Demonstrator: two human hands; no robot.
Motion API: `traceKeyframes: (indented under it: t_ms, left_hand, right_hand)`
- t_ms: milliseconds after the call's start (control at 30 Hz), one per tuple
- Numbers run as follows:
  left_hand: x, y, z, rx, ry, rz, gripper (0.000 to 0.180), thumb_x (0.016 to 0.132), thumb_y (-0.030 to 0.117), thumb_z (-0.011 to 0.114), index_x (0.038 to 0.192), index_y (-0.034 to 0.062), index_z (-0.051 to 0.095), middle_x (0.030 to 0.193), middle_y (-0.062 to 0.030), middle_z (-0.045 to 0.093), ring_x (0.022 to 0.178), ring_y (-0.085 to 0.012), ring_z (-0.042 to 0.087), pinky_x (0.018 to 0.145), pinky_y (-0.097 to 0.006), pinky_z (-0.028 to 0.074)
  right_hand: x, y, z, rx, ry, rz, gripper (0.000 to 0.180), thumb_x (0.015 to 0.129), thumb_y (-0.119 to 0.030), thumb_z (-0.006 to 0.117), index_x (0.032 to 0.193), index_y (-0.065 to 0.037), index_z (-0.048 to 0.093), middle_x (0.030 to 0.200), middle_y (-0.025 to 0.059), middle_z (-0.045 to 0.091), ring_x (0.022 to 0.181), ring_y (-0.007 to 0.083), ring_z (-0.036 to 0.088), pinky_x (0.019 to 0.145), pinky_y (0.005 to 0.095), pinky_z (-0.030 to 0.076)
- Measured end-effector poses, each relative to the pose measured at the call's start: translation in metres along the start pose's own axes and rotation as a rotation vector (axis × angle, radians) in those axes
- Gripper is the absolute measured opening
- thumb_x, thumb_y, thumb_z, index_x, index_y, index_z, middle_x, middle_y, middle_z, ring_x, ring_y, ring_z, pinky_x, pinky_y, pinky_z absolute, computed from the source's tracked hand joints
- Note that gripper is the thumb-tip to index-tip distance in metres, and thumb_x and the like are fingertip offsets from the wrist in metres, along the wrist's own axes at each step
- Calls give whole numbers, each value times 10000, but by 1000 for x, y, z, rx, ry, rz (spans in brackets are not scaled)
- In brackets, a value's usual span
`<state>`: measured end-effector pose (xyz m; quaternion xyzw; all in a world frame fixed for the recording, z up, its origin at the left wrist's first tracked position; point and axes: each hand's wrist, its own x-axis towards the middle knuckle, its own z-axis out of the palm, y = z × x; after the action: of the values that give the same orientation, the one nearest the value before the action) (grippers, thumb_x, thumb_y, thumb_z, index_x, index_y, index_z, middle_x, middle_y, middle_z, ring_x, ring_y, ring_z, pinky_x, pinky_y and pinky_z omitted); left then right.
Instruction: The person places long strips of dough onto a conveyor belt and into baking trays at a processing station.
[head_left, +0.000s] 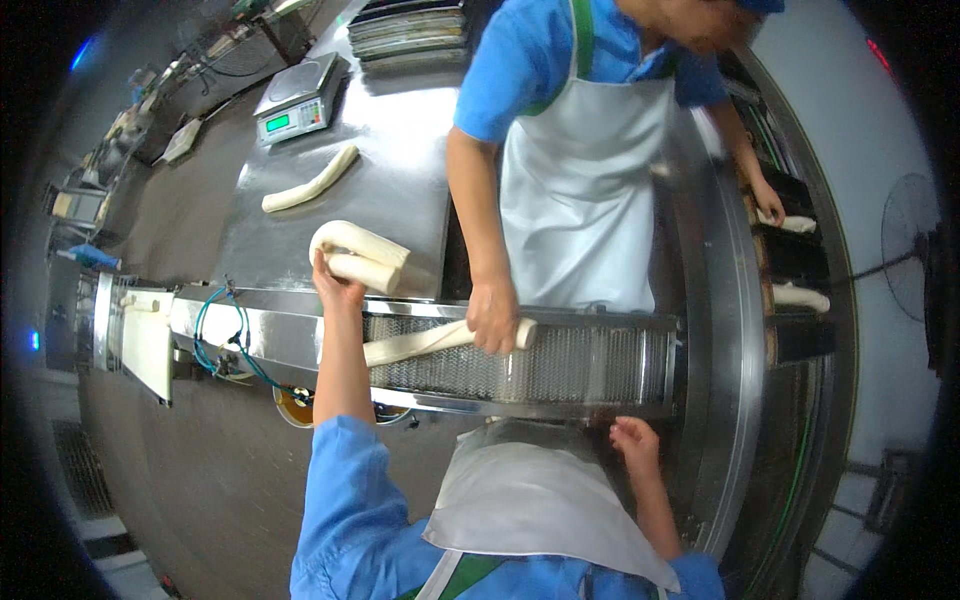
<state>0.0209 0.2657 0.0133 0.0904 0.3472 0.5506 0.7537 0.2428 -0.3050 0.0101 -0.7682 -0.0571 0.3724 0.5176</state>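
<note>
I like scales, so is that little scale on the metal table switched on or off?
On. The scale on the metal table has a small screen glowing green on its front. Its weighing plate is bare.

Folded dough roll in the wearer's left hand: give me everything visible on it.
The folded dough roll is pale cream, smooth and soft-looking, a long rope bent into a U so two thick strands lie doubled. The left hand grips its lower end from beneath, holding it above the steel table, beyond the mesh conveyor.
</note>
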Motion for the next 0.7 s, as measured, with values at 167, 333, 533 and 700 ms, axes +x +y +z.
traceKeyframes:
  t_ms: [167, 333, 533, 700]
  left_hand:
    - [29, -21, -53, 566, 130, -115, 775, 853, 418, 664, 1449, 73, 309, 1406, -131, 423, 1319, -305, 382, 1107, -516, 286]
    - [-39, -57, -107, 1624, -114, 344, 769, 817, 269, 714, 1419, -50, 358, 1381, -251, 470, 1252, -351, 477, 1040, -402, 374]
    - [-147, -70, -126, 2351, -379, 545, 727, 882, 352, 634, 1472, 69, 316, 1544, -196, 259, 1428, -381, 223, 1144, -487, 230]
    - [-156, -53, -79, 2545, -309, 421, 684, 887, 302, 651, 1452, 62, 349, 1549, -165, 273, 1416, -358, 274, 1145, -461, 257]
  right_hand:
    - [-3, -2, -3, 122, 44, 32, 210, 882, -54, 638, 1083, 8, 635, 975, 96, 678, 875, 162, 646, 773, 288, 520]
    - [2, 8, -11, 120, 89, -20, 214, 878, -48, 637, 1087, -2, 623, 941, 84, 673, 819, 137, 636, 679, 247, 506]
    - [17, 11, -28, 117, 80, -75, 202, 878, -56, 648, 1070, 5, 643, 956, 84, 681, 844, 144, 639, 765, 288, 520]
    - [26, 10, -35, 62, 81, -143, 199, 862, -63, 673, 1050, 0, 653, 960, 83, 687, 876, 149, 647, 787, 288, 519]
